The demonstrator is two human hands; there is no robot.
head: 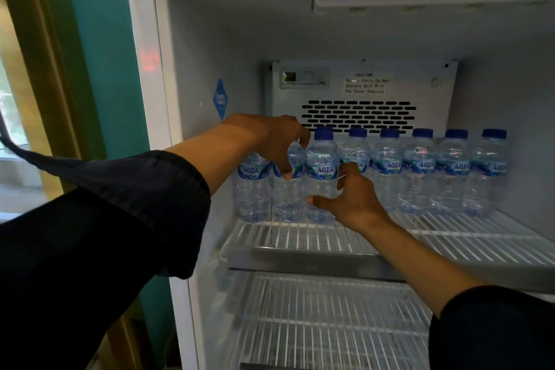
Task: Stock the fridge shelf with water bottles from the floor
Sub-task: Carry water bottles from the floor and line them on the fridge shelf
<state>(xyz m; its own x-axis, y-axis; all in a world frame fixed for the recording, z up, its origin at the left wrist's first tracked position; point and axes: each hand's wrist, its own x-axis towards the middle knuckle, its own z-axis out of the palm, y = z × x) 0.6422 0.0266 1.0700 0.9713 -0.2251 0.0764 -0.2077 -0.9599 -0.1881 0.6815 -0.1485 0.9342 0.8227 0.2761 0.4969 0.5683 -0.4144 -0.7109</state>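
Several clear water bottles (419,171) with blue caps and blue labels stand in a row at the back of the upper wire shelf (450,234). My left hand (276,141) reaches in from the left and grips the top of the second bottle from the left (288,198), hiding its cap, with the thumb on its label. My right hand (354,201) wraps the third bottle (322,159), thumb across its lower front and fingers behind its right side. Both bottles stand upright on the shelf.
The front half of the upper shelf is bare wire. A lower wire shelf (330,324) holds nothing that shows. A vented panel (357,114) with a caution label sits behind the bottles. The fridge's left frame (144,99) stands close to my left sleeve.
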